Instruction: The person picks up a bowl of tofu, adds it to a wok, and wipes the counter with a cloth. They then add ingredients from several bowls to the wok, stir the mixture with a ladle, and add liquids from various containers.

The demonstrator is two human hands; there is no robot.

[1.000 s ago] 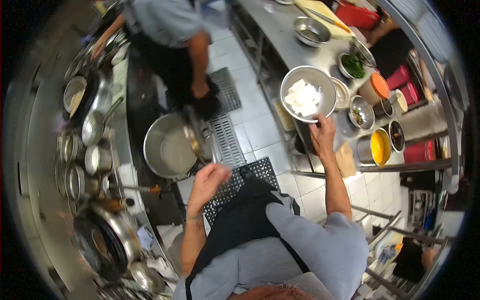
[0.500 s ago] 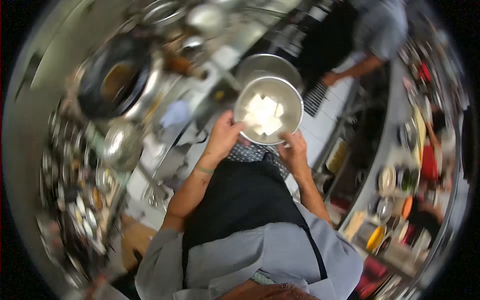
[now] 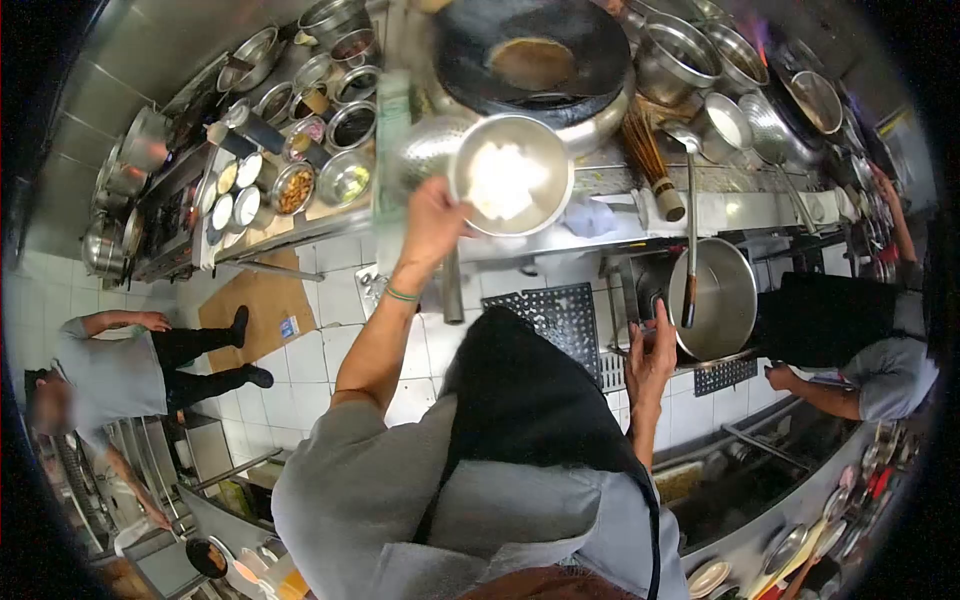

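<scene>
My left hand [image 3: 434,226] grips the near left rim of a round metal bowl [image 3: 560,180]. White chunks [image 3: 505,183], overexposed and hard to make out, lie inside it. The bowl hangs over the counter's front edge, partly covering a perforated strainer [image 3: 425,145] whose handle points toward me. To the right, my right hand [image 3: 652,355] is empty, its fingers apart. It is nearest to a large steel pot [image 3: 735,295] below the counter. A ladle [image 3: 691,220] has its dark handle end over that pot.
Behind the bowl sits a black wok [image 3: 460,65] with brown liquid. A bamboo brush [image 3: 655,165] and a blue-grey cloth [image 3: 590,217] lie along the counter. Seasoning containers [image 3: 293,188] stand on the left. One person [image 3: 115,360] is at left, another [image 3: 880,345] close at right.
My view has swung round to face the stove. My right hand has let go of the bowl and moved right; my left hand still holds it, now in front of the wok.
</scene>
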